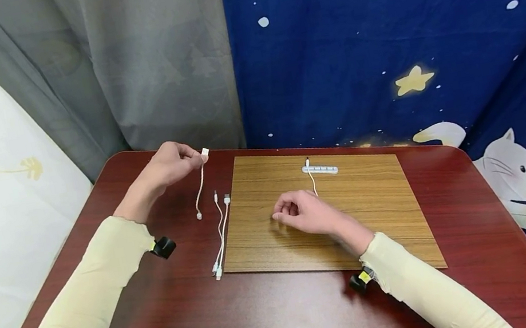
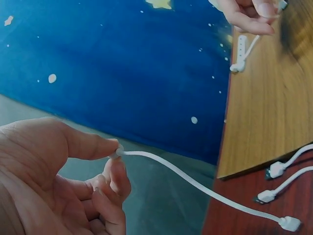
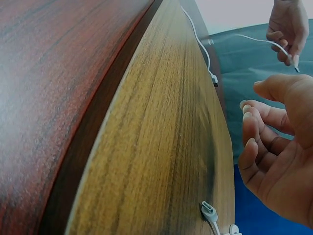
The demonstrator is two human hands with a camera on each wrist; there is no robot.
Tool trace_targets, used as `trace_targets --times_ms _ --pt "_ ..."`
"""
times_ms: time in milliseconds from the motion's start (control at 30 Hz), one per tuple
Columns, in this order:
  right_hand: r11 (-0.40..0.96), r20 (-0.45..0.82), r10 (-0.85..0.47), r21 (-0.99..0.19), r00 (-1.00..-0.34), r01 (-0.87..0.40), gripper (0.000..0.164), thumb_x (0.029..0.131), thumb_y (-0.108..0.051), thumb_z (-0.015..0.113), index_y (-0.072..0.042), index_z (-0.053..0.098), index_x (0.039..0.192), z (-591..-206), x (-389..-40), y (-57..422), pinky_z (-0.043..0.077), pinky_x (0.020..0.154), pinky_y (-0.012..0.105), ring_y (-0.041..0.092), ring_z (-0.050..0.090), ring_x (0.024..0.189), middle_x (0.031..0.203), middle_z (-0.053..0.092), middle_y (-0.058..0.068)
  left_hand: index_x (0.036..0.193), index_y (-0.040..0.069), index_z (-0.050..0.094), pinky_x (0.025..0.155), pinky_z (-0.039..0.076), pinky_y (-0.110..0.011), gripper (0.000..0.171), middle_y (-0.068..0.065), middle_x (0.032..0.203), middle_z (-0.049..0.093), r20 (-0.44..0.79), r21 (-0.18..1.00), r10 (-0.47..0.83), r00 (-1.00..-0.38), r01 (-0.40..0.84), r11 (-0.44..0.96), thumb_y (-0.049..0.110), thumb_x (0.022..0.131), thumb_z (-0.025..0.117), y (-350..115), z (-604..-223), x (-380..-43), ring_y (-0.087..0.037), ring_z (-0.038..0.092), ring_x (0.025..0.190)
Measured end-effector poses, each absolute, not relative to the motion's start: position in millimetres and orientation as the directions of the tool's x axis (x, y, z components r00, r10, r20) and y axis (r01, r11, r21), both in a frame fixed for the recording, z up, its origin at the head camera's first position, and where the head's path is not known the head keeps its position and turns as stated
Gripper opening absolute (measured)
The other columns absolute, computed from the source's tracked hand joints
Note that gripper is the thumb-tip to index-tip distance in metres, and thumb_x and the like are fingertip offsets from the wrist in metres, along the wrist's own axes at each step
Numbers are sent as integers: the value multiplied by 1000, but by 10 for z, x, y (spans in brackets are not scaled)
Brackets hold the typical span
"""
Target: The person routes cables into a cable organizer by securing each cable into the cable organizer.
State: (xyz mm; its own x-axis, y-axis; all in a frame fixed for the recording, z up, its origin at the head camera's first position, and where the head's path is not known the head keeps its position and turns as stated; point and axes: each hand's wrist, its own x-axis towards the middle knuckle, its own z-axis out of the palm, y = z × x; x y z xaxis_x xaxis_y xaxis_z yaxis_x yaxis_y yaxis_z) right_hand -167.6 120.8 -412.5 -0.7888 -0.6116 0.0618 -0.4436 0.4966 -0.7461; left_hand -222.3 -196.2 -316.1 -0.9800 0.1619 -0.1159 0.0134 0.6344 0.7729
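Cream sleeves [image 1: 84,310] of soft, wrinkled cloth lie nearest the head camera. Above the far left of the glossy red-brown counter [image 1: 278,318], the left hand [image 1: 170,165] pinches 1 end of a white cable [image 2: 195,183] between thumb and index finger. Those fingers mostly hide the pinched end in the left wrist view; the head view shows its flat white plug [image 1: 205,152] poking past them. The right hand [image 1: 308,213] holds nothing, fingers loosely curved and thumb a little apart, over a wood-grain board [image 1: 282,248]. On the board sits a pale slotted cable clip [image 1: 325,170], a 2nd white cable [image 1: 313,181] at its left end. The right wrist view shows an oval-mouthed connector [image 3: 209,210] near the clip, unseen in the head view. Beside the board's left edge lie 2 slim white cables [image 1: 224,229]. Behind hang a grey curtain [image 1: 162,59] and a blue star-print curtain [image 1: 354,56].
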Motion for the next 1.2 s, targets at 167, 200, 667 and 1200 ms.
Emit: trace_targets --times_ms 167,200,667,1200 --pt "486 55 -613 -760 -788 -431 6 98 -13 70 -8 70 96 -4121 -1684 1201 45 54 27 12 55 63 77 65 -2 102 -3 71 70 35 -39 28 -10 103 59 -111 785 167 -980 17 619 24 99 65 -1943 -3081 -2193 -24 42 86" --pt "486 55 -614 -761 -788 -431 6 98 -13 70 -8 70 96 -4120 -1687 1199 45 54 27 12 55 63 77 65 -2 102 -2 71 72 35 -39 28 -10 104 60 -113 788 169 -979 15 615 25 99 65 -1941 -3068 -2187 -25 43 88" --pt "520 74 -608 -715 -790 -468 5 97 -16 71 -12 69 95 -4151 -1741 1127 46 58 28 11 56 66 79 63 -5 101 -1 71 81 38 -40 25 -11 105 63 -77 844 185 -980 35 536 24 98 68 -1882 -3025 -2161 -26 46 99" --pt "483 115 -603 -735 -789 -476 5 96 -13 72 -10 69 94 -4188 -1771 1061 45 57 27 11 56 65 77 63 -5 100 1 73 87 39 -40 24 -7 91 67 -44 891 167 -985 37 452 24 96 70 -1789 -3063 -2120 -25 49 102"
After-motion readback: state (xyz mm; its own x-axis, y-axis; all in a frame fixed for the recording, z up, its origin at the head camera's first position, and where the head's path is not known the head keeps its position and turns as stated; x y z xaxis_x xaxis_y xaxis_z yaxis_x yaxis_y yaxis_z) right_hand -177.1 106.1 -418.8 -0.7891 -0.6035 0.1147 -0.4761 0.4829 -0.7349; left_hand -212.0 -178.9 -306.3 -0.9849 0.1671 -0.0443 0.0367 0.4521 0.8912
